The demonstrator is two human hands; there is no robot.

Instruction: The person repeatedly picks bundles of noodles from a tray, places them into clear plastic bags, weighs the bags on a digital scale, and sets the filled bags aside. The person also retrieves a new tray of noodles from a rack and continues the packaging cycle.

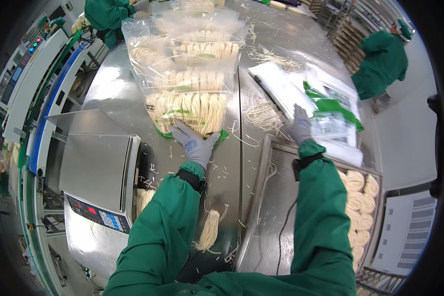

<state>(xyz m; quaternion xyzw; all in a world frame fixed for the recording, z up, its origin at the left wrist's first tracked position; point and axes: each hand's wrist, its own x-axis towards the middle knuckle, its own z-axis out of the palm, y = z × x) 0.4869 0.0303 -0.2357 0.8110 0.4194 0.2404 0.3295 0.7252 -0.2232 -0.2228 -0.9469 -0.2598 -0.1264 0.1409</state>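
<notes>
My left hand [196, 143], gloved, lies flat and unclenched on the near end of the closest bag of noodles [190, 112], pressing rather than gripping it. That bag heads a row of four filled clear bags on the steel table [108, 89]; I count three more behind it [202, 49]. My right hand [299, 126] rests spread on a stack of empty green-and-white bags [330, 111], fingers flat, nothing pinched. One loose bundle of noodles [209, 229] lies near my left elbow. One scale [96, 170] sits to my left. One tray [276, 207] at my right holds noodle nests [357, 197], roughly a dozen showing. Two other people in green stand beyond the table.
</notes>
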